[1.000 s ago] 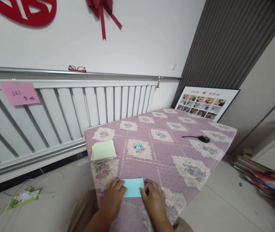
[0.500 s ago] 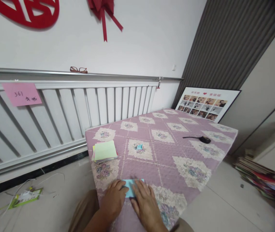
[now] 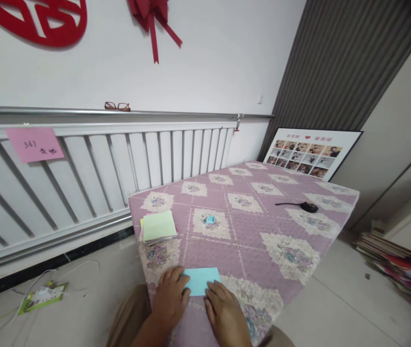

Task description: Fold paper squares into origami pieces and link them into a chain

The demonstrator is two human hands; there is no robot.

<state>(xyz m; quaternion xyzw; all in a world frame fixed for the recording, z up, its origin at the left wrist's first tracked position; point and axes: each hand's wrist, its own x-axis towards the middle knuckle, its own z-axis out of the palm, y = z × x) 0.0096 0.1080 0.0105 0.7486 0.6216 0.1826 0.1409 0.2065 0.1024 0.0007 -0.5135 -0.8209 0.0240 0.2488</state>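
Observation:
A light-blue piece of paper (image 3: 201, 280), wider than it is deep, lies flat on the cloth-covered table near its front edge. My left hand (image 3: 171, 295) rests at the paper's left edge, thumb against it and the other fingers laid along the cloth. At the lower right corner, the fingertips of my right hand (image 3: 226, 308) touch the paper, the palm low over the cloth. Neither hand grips anything. Farther back sits a small folded blue paper piece (image 3: 210, 219). To the left is a stack of sticky notes (image 3: 159, 227), pale green on top.
A purple floral cloth (image 3: 243, 236) covers the table. A black round object with a strap (image 3: 309, 207) lies at the right. Behind stand a white radiator (image 3: 162, 159) and a photo board (image 3: 310, 149). A power strip (image 3: 44, 299) with cables is on the floor at left.
My right hand has slid right and down off the paper's middle to its lower right corner, so more of the blue sheet shows. My left hand stays at the left edge.

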